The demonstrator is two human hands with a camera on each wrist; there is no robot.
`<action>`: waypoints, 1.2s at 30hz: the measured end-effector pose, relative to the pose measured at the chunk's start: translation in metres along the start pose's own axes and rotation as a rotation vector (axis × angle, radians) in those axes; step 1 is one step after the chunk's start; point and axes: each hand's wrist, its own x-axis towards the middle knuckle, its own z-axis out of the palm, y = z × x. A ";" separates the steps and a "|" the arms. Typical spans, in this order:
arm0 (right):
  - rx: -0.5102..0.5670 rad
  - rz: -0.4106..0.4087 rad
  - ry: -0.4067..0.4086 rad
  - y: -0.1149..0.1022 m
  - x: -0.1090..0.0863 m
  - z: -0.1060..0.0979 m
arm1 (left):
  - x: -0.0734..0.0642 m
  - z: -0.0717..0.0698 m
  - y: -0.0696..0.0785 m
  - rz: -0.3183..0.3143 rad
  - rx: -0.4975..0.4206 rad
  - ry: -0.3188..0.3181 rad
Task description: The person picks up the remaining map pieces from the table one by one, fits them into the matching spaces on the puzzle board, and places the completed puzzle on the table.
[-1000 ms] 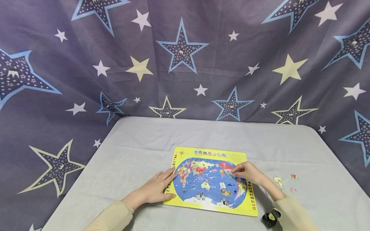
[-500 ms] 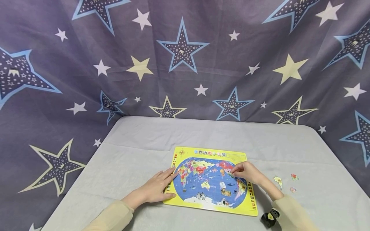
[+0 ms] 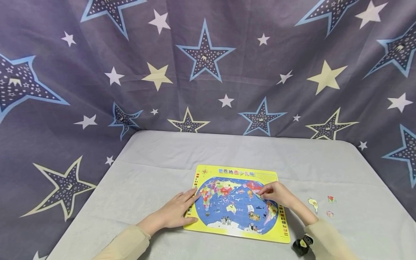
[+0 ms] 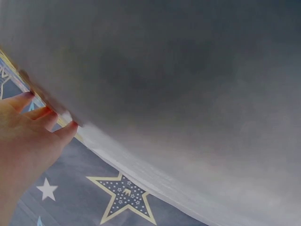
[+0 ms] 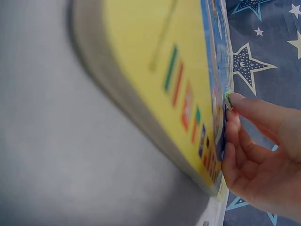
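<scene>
Right hand (image 3: 276, 193) pinching a small green piece (image 5: 228, 100) at the map board's (image 3: 276, 236) upper right; left hand (image 3: 177, 211), fingers extended, on its left edge. A slack pinch could drop the piece askew.

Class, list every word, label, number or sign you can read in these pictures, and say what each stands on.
"世界地图少儿版": the large title along the top of the yellow map board.
Too small to read: the fine print to the right of the title.
Too small to read: the ocean label on the map, and any letters around the compass rose.
</scene>
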 end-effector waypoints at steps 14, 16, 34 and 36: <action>-0.016 0.016 0.022 0.001 0.001 0.004 | 0.000 0.001 -0.001 -0.008 -0.008 -0.008; -0.020 0.017 0.030 0.001 0.000 0.005 | 0.000 0.001 -0.001 -0.011 -0.008 -0.011; -0.029 0.000 0.024 0.001 -0.001 0.005 | 0.000 0.001 0.000 -0.009 -0.008 -0.005; -0.036 0.004 0.023 0.002 0.000 0.005 | 0.001 0.001 0.000 -0.008 -0.007 -0.005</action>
